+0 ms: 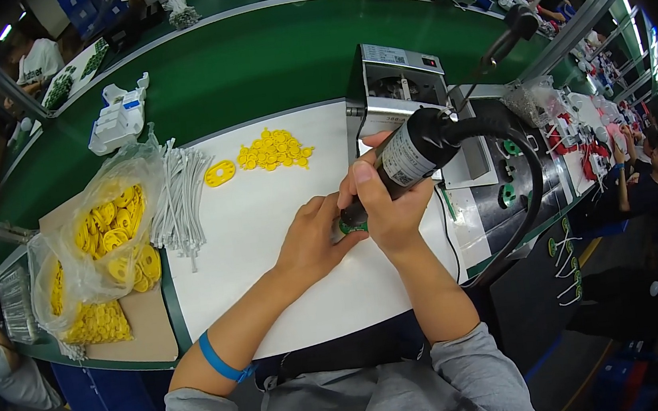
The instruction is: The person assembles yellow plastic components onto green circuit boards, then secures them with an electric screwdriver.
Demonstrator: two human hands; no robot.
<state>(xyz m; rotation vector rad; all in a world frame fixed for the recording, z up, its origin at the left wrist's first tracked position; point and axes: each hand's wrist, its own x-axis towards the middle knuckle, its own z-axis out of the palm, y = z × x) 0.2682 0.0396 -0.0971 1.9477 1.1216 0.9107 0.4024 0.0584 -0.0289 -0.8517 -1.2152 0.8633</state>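
My right hand [388, 214] is wrapped round a black electric screwdriver [413, 151] with a thick dark hose at its back end. The tool tilts down to the left, its tip over a small green circuit board [354, 228] on the white work sheet. Beside that tip, my left hand [310, 241] grips the board with thumb and fingers, covering most of it. What lies under the board is hidden. Ahead of my left hand are a pile of small yellow plastic pieces [275, 150] and one oval yellow plate [220, 174] with holes.
White cables [180, 201] lie bundled beside plastic bags of yellow parts [110, 224] on brown cardboard [149, 329]. A metal screw feeder [402, 77] stands beyond the screwdriver. Farther back left rests a white plastic fixture [119, 119]. The dark hose [534, 192] loops down on the right.
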